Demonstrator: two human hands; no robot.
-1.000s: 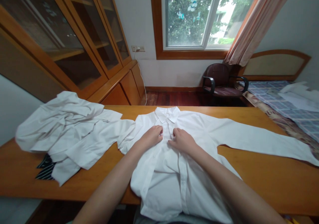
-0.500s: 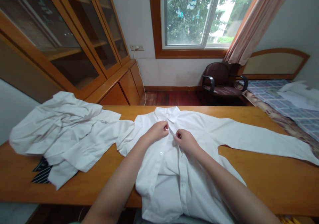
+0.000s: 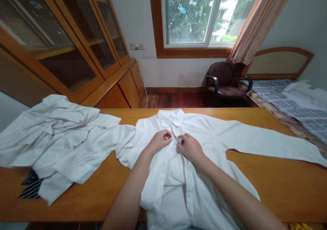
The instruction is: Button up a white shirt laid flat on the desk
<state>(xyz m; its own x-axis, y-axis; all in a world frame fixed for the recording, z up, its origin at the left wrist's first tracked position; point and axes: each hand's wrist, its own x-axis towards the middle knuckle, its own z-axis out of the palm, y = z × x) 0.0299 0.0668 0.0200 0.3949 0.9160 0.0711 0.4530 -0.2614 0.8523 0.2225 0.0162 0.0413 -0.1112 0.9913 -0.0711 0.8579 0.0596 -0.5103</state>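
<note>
A white long-sleeved shirt lies face up, collar at the far side, its front parted below the chest. My left hand is closed in a pinch at the left front edge, a little below the collar. On the opposite front edge, my right hand pinches the fabric between thumb and fingers. The two hands are a short gap apart. Any button between the fingertips is too small to make out. The shirt's right sleeve stretches across the table, while the left one runs toward a heap of white clothing.
The wooden table carries a crumpled heap of white clothing at left, with a dark striped cloth poking out beneath. Beyond stand a glass-door cabinet, a brown armchair and a bed.
Both hands have moved slightly toward me, down the shirt front. The left fingers now form a rounder pinch. The whole view has shifted a little.
</note>
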